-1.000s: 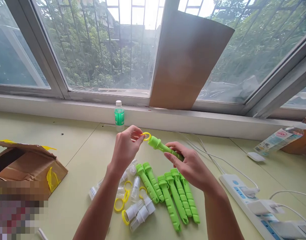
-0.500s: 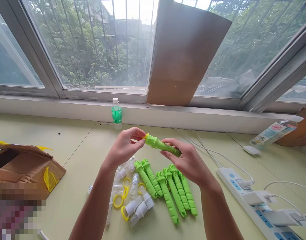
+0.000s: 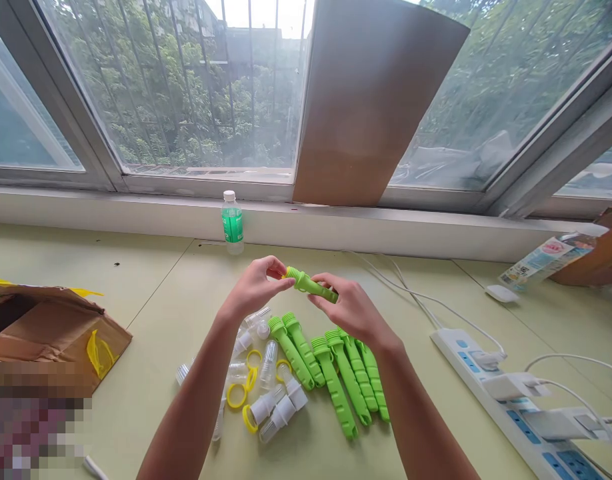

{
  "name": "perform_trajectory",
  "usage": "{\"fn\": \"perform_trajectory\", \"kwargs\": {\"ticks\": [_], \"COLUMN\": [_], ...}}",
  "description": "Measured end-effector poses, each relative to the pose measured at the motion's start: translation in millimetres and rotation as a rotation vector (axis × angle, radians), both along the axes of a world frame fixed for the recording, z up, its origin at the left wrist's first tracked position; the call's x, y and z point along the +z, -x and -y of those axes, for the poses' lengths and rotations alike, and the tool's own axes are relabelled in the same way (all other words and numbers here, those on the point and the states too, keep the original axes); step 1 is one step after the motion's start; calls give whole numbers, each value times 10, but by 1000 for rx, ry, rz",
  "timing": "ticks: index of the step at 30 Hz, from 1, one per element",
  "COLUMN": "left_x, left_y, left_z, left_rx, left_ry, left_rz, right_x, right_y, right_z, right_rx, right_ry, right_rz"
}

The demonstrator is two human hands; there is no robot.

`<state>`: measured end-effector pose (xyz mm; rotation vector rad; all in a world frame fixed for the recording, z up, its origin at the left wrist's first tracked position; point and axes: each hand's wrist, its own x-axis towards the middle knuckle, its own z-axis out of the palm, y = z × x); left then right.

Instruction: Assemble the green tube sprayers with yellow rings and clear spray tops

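Note:
A green plastic handle (image 3: 306, 283) with a threaded end is held up over the table, tilted down to the right. My right hand (image 3: 355, 310) is closed around its smooth lower part. At the threaded end, the fingertips of my left hand (image 3: 253, 288) pinch a yellow ring (image 3: 286, 273), mostly hidden by the fingers. Several more green handles (image 3: 335, 393) lie side by side below my hands. Left of them is a loose pile of clear and white plastic tubes (image 3: 269, 360) and yellow rings (image 3: 237, 397), partly behind my left forearm.
An open cardboard box (image 3: 61, 327) with yellow tape stands at left. A green-labelled bottle (image 3: 233, 223) is by the window ledge. To the right lie a power strip (image 3: 491, 387) with plugs and white cables (image 3: 441, 308), and a tilted larger bottle (image 3: 551, 260).
My right hand has shifted left and wraps further up the green handle. My left hand keeps its pinch at the threaded end. The view has tilted slightly.

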<state>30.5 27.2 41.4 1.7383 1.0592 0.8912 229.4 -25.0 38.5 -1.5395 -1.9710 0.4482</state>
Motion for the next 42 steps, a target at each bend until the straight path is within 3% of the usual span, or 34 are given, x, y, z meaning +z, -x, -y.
{"fn": "perform_trajectory", "kwargs": {"ticks": [9, 16, 31, 42], "left_x": [-33, -131, -123, -103], "left_y": [32, 18, 33, 18], "left_z": [-29, -77, -12, 27], "left_rx": [-64, -157, -133, -124], "left_ry": [100, 207, 202, 205], "left_rz": [170, 318, 302, 288], "right_x": [22, 36, 50, 42], "right_y": [-9, -46, -11, -1], "right_z": [35, 71, 133, 139], "right_rx": [55, 19, -102, -136], "right_ry": [1, -69, -138, -207], "right_rz": [-88, -9, 309, 373]}}
